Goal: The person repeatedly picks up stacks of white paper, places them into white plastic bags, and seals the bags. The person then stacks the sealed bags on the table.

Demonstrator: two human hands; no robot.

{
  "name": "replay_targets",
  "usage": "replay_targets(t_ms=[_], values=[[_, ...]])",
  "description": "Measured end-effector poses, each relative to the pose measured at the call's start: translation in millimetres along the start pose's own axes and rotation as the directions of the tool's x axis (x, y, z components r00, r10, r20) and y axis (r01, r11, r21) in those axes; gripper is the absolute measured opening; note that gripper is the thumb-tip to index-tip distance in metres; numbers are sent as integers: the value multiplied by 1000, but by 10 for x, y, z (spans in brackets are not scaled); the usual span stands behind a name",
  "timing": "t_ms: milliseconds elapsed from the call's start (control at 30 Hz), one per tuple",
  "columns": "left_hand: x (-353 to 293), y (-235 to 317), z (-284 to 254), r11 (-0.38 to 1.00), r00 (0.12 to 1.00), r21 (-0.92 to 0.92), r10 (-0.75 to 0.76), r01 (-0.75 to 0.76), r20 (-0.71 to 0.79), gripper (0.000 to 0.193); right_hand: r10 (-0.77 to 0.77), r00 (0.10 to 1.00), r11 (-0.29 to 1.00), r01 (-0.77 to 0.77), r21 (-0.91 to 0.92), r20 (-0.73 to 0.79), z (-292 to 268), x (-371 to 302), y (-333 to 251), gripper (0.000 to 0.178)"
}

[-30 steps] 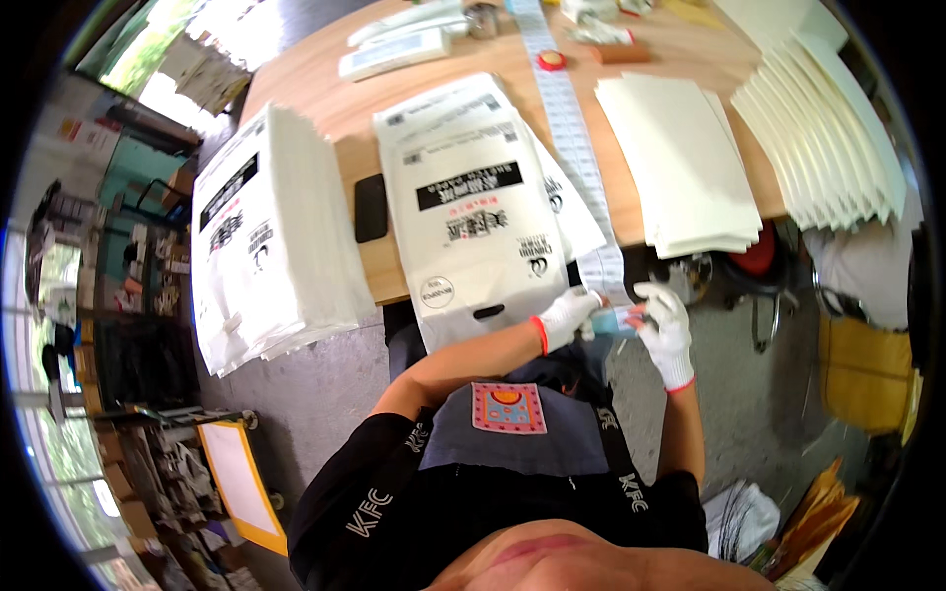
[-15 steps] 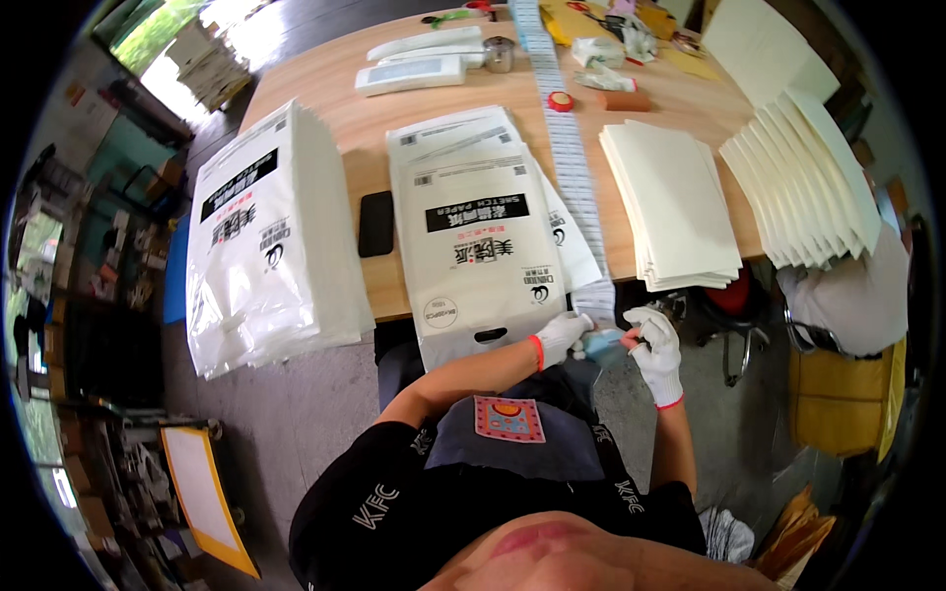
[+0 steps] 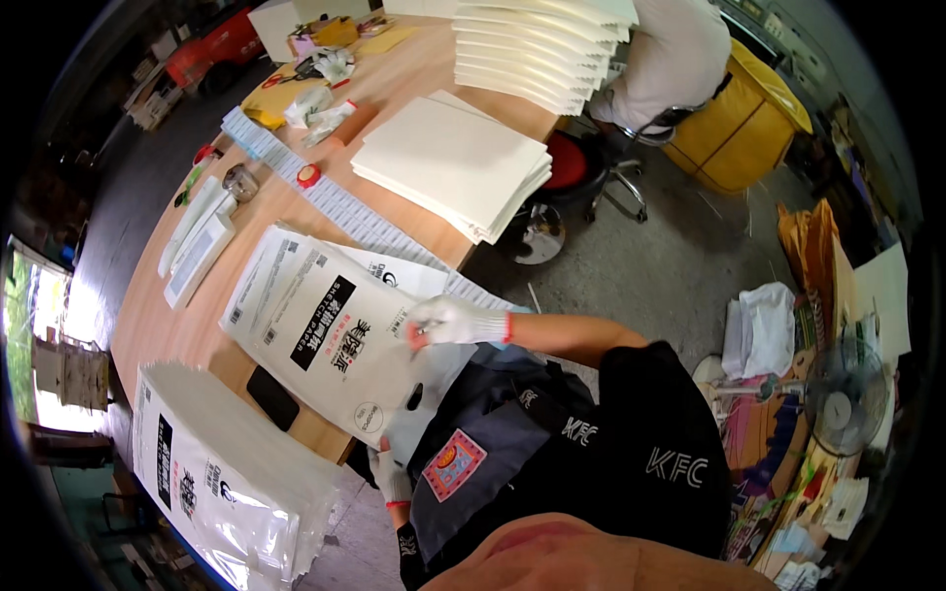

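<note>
A printed white plastic bag [image 3: 330, 335] lies on top of a small pile of similar bags at the table's near edge, its dark oval handle hole toward me. Over its right side is my right hand [image 3: 455, 322], in a white glove with bare fingertips; the fingers are bent together, and I cannot make out what is between them. At the bag's near left corner my left hand [image 3: 392, 478], also gloved, closes on the edge, its fingers partly hidden. To the left stands a thick stack of clear-wrapped printed packs [image 3: 212, 483]. A black phone [image 3: 273, 397] lies between.
A long printed label strip [image 3: 365, 229] crosses the wooden table [image 3: 148, 315]. Beyond it lie stacked cream paper sheets [image 3: 453, 158] and fanned sheets [image 3: 532, 54]. A red roll of tape [image 3: 308, 175] rests on the strip. A seated person [image 3: 670, 59] and a fan [image 3: 843, 404] are at right.
The view has swung to the right. My right hand has come over the printed bag, and my left hand has moved to its near left corner. The hands are farther apart.
</note>
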State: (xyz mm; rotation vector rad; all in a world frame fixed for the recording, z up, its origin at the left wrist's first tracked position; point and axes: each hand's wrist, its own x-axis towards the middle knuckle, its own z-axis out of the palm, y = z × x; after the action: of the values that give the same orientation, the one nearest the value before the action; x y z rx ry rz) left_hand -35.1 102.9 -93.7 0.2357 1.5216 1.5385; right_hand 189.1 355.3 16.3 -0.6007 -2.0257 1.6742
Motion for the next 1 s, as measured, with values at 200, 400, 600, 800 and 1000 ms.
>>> replay_targets(t_ms=[200,400,600,800,1000], values=[[-55,42,19,922,972,311,210,-232,103,19,-140,973,915,56,400,184,718,925,381,14],[-470,-209,27,828,956,535,-271,169,117,34,291,941,937,-317,148,173,1012,1653,599,22],[-579,-104,213,787,915,538,-397,303,66,40,288,944,928,-232,-292,164,1284,2376,547,27],[-614,-50,225,877,932,423,-322,227,169,43,258,964,744,-158,-649,61,1371,2596,491,26],[-584,-367,148,946,970,303,-171,113,175,48,-89,981,791,-35,-611,-172,1418,2502,695,35]])
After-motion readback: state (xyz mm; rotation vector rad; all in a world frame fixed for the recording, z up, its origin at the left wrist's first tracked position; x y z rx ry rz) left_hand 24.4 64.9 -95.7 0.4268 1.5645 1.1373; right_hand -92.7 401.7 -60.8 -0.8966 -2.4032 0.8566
